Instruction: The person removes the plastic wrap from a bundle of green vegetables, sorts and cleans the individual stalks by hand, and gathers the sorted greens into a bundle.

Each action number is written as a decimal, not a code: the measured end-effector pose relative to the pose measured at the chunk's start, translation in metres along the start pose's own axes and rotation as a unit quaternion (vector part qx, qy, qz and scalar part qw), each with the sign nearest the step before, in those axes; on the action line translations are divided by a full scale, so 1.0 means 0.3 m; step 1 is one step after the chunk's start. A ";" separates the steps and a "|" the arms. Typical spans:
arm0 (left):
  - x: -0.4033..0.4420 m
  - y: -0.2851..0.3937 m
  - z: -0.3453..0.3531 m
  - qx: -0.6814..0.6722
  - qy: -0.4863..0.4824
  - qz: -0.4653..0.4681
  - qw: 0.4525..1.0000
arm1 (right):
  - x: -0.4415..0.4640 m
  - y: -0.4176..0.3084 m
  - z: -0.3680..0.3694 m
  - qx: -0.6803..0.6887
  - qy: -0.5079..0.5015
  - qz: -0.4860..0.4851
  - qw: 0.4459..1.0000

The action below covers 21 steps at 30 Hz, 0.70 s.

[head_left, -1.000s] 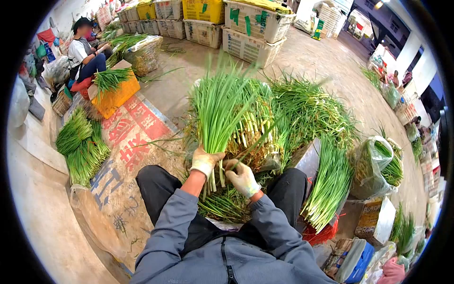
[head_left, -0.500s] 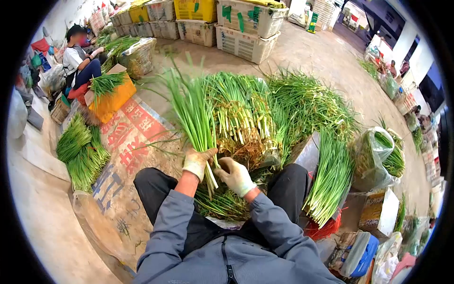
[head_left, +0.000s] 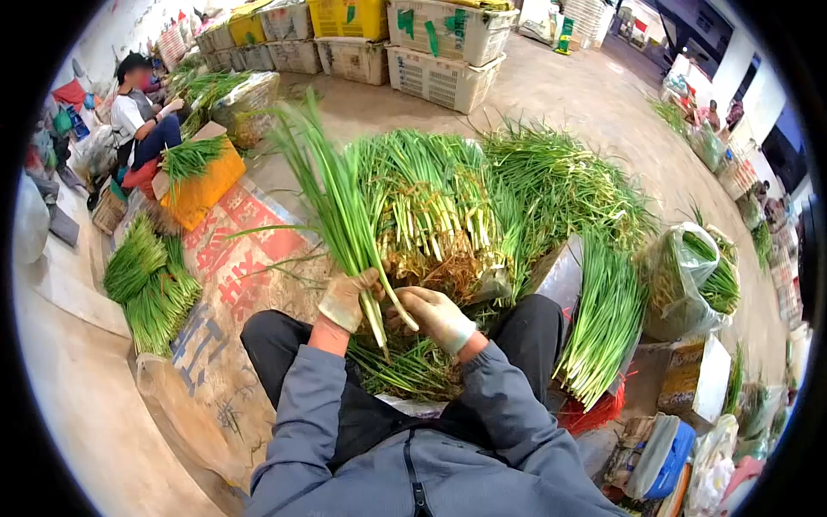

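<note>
My left hand [head_left: 347, 302], in a pale glove, is wrapped round a bunch of long green stalks [head_left: 338, 202], white ends down and leaves leaning up to the left. Beside it my gloved right hand [head_left: 432, 317] has its fingers closed at the white lower end of one stalk that stands apart from the bunch. Just beyond lies a heap of stalks with brown roots [head_left: 439, 220]. Loose greens [head_left: 409, 370] lie between my knees. To the right, a neat pile of cleaner stalks [head_left: 601, 323] rests on a slanted board.
Another green heap [head_left: 564, 189] lies behind right, near a plastic-lined bag [head_left: 689, 284]. Red ties [head_left: 593, 412] sit under the board. Stacked crates [head_left: 444, 69] stand at the back. A person [head_left: 142, 116] sits at upper left by an orange crate [head_left: 205, 185]. Bundles [head_left: 153, 289] lie left.
The bunch in my left hand has shifted left and leans further that way. My right hand has moved in against the lower ends, where one stalk now stands apart.
</note>
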<state>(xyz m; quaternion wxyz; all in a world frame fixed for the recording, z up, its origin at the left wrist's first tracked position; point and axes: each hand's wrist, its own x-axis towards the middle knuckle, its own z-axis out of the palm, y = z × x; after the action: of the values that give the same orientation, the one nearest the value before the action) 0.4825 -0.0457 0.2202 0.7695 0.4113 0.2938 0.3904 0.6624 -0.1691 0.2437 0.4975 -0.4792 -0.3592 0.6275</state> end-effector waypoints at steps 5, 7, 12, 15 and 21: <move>-0.024 0.015 0.069 -0.004 -0.054 -0.053 0.997 | 0.086 0.080 -0.005 0.106 0.020 0.020 0.994; -0.038 0.002 0.092 0.062 -0.001 -0.027 0.998 | 0.075 0.110 -0.018 0.080 0.047 0.022 0.995; 0.020 -0.126 0.038 0.080 0.044 -0.052 0.995 | 0.085 0.182 0.003 0.045 0.117 -0.020 0.992; 0.019 -0.109 0.046 0.099 0.071 -0.029 0.992 | 0.099 0.208 -0.005 0.080 0.135 -0.010 0.988; 0.014 -0.078 0.083 0.091 0.140 0.033 0.985 | 0.108 0.218 0.005 0.082 0.229 -0.083 0.966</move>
<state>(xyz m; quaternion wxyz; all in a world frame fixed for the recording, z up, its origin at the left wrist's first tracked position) 0.5124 -0.0605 0.2115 0.6665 0.4305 0.4193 0.4412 0.6412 -0.1539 0.1757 0.6545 -0.5360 -0.2218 0.4848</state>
